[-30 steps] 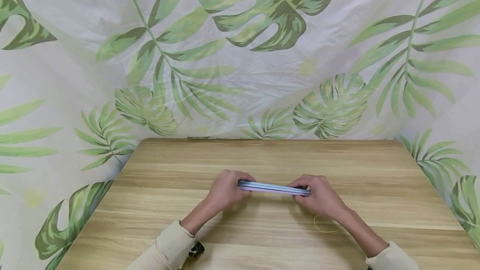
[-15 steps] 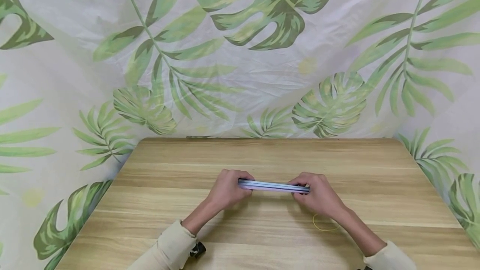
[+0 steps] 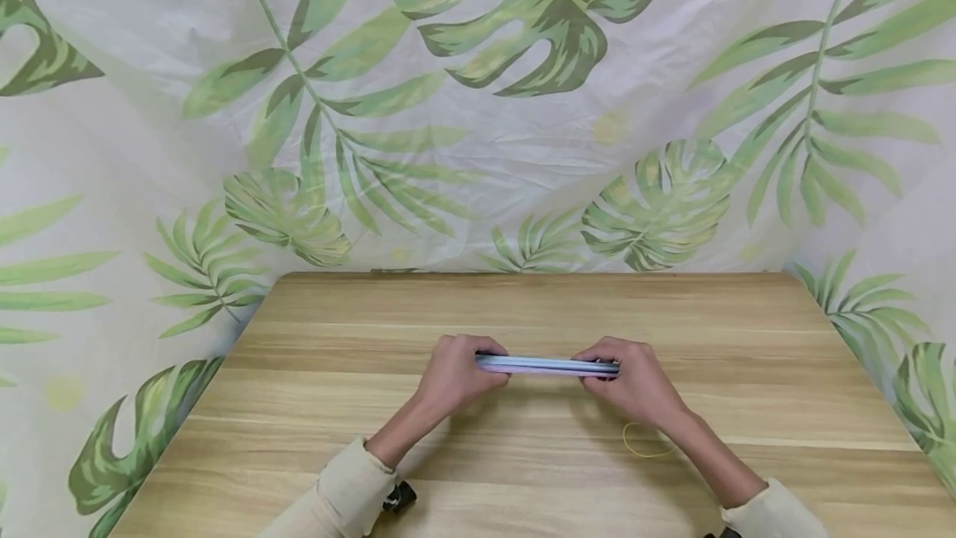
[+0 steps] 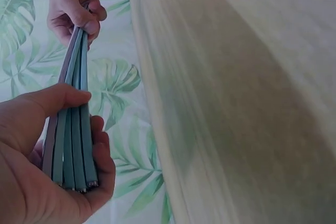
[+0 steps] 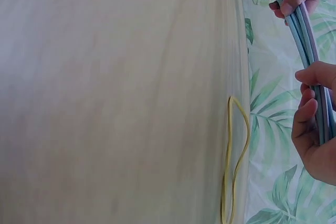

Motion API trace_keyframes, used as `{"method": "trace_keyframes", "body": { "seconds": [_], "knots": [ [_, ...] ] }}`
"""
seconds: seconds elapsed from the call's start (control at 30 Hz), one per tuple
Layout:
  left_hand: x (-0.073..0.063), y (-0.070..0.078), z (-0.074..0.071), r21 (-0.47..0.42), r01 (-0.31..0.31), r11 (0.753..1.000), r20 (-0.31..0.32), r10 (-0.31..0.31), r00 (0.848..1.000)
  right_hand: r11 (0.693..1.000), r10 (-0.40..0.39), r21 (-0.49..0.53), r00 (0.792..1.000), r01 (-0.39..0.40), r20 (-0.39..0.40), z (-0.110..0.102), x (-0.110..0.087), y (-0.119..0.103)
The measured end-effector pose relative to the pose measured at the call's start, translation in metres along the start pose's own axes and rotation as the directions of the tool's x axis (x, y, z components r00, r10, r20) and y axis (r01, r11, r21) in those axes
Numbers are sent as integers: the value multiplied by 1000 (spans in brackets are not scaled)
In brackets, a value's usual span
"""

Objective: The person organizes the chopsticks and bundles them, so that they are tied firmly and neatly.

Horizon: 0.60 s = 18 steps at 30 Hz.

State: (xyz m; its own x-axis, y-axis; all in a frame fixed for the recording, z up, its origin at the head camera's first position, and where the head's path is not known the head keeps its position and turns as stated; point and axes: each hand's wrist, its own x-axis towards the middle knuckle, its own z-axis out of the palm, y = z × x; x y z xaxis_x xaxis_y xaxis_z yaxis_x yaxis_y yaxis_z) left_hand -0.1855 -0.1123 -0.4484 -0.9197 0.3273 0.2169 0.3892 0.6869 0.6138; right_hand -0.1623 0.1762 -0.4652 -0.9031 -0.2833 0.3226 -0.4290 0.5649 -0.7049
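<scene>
blue and mauve strips [image 3: 545, 366] are gathered but look unbound, held above the table [image 3: 523, 455], left hand [image 3: 457, 372] and right hand [image 3: 631, 376] clamped on opposite ends; the yellow band [image 5: 227, 148] lies loose on the table, around nothing. the strips sit more level than a second ago.

Left fingers [image 4: 105, 166] and right fingers [image 5: 304, 121] curled, both forearms [image 3: 717, 459] angled inward

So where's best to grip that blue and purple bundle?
Probably at both ends, one hand from each side, as the left hand and right hand do: the bundle is long and slim, and its layered pieces might splay.
</scene>
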Motion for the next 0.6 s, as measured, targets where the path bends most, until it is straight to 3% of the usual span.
{"method": "trace_keyframes", "body": {
  "seconds": [0.2,0.37,0.6],
  "knots": [
    [1,2,-3,63,-85,994,53,82,995,999,26,32,1000,-26,4,0,1,1],
    [3,5,-4,162,-167,973,86,155,984,998,36,52,999,-36,15,-1,1,2],
    [9,14,-9,274,-208,939,90,191,978,995,69,75,997,-72,38,-6,3,-4]
  ]
}}
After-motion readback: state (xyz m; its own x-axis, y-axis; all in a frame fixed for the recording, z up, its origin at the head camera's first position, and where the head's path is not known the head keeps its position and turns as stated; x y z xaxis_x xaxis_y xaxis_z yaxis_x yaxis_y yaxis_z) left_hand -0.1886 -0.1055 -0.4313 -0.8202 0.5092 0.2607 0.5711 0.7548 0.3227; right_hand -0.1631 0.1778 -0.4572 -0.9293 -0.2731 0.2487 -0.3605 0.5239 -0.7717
